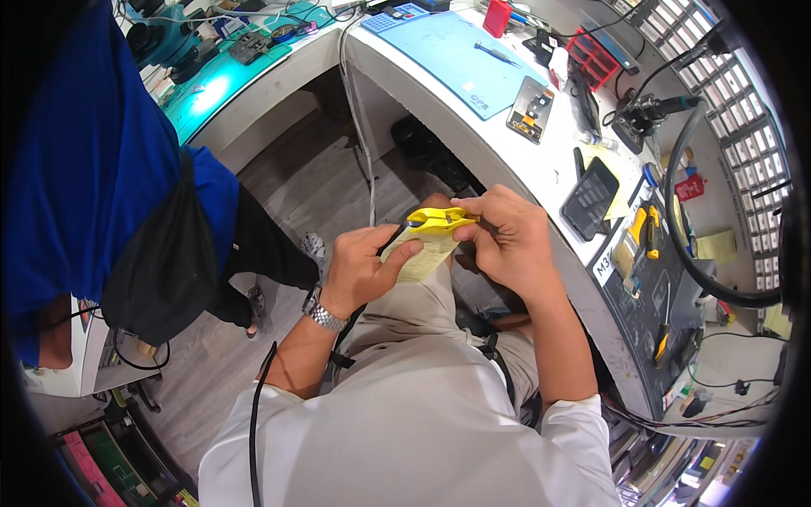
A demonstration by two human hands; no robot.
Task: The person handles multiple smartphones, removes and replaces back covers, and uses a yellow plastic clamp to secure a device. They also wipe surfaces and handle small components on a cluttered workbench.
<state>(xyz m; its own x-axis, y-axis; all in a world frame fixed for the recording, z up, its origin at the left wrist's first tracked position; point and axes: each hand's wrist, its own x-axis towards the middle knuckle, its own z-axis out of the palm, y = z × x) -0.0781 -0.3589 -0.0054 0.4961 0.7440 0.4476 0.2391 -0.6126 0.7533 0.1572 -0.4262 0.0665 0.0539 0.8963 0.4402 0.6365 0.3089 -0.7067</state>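
Observation:
My left hand (358,269), with a metal watch on the wrist, grips a pale yellow slip of paper (425,260) with print on it, thumb across its front. A dark edge shows behind the slip; what it belongs to is hidden. Along the slip's upper edge sits a bright yellow plastic clamp (435,220). My right hand (509,239) pinches the clamp's right end between thumb and fingers. Both hands are raised over my lap, away from the workbench.
The curved white bench (541,203) carries a blue mat (448,63), an opened phone (530,110), a dark phone (590,198), yellow-handled pliers (629,241) and a screwdriver (665,329). A person in blue (93,169) stands close at left. A black cable (259,422) hangs beside my left arm.

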